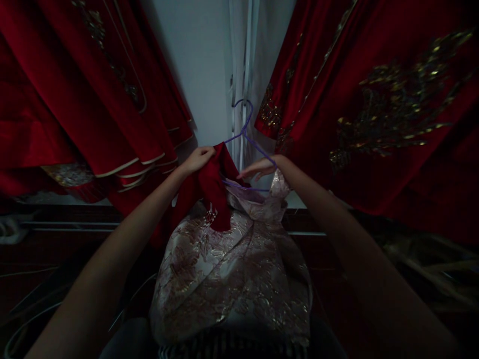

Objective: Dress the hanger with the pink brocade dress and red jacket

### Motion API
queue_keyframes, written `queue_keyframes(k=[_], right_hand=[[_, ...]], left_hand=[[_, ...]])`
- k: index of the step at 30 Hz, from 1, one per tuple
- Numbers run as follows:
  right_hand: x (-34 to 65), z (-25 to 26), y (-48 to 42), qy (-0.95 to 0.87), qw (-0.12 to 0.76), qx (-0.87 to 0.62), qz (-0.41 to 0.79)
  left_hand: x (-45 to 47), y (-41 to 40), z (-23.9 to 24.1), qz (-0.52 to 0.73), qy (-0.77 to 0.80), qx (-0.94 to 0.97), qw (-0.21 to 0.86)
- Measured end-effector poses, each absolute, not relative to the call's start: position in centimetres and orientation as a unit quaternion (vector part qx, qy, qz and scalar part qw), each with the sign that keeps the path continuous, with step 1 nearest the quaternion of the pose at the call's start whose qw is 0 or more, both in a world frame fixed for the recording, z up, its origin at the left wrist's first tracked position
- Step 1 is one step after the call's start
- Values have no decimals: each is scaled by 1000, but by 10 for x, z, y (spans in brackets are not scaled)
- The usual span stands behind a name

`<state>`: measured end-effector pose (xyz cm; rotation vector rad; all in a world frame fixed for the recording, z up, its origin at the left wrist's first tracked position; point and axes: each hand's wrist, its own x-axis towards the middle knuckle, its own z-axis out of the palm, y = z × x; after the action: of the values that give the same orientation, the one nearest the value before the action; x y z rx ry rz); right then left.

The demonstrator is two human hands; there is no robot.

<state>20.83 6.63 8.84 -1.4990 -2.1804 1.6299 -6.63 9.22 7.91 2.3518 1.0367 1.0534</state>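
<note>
A purple hanger (244, 130) hooks onto a thin upright metal piece in front of me. On it hangs a pale pink dress (239, 269) with a shiny raised pattern, one strap over the hanger's right arm. A red cloth garment (219, 192) with a small sparkling ornament drapes over the left side of the hanger and the dress. My left hand (202, 158) is closed on the red garment near the hanger's left shoulder. Inside the hanger's right side is my right hand (260, 168), fingers stretched toward the red cloth, its wrist against the hanger arm.
Red garments with pale trim (123, 124) hang at the left. More red garments with gold embroidery (396, 99) hang at the right. Behind stands a pale wall (194, 60). A pale object (11, 232) lies low at the left, and the dark floor shows thin cords.
</note>
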Motion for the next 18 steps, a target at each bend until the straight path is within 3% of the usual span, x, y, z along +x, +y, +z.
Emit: queue_keyframes(k=[4, 7, 11, 18], right_hand=[[191, 65, 65, -704, 0, -490, 514], [195, 62, 64, -708, 26, -506, 491], [200, 62, 68, -712, 52, -470, 519], [202, 61, 70, -659, 11, -456, 598]], left_hand=[[-67, 85, 62, 411, 393, 822, -14], [-62, 80, 46, 435, 416, 793, -94], [-52, 82, 36, 458, 428, 771, -112], [-54, 81, 36, 464, 428, 767, -109]])
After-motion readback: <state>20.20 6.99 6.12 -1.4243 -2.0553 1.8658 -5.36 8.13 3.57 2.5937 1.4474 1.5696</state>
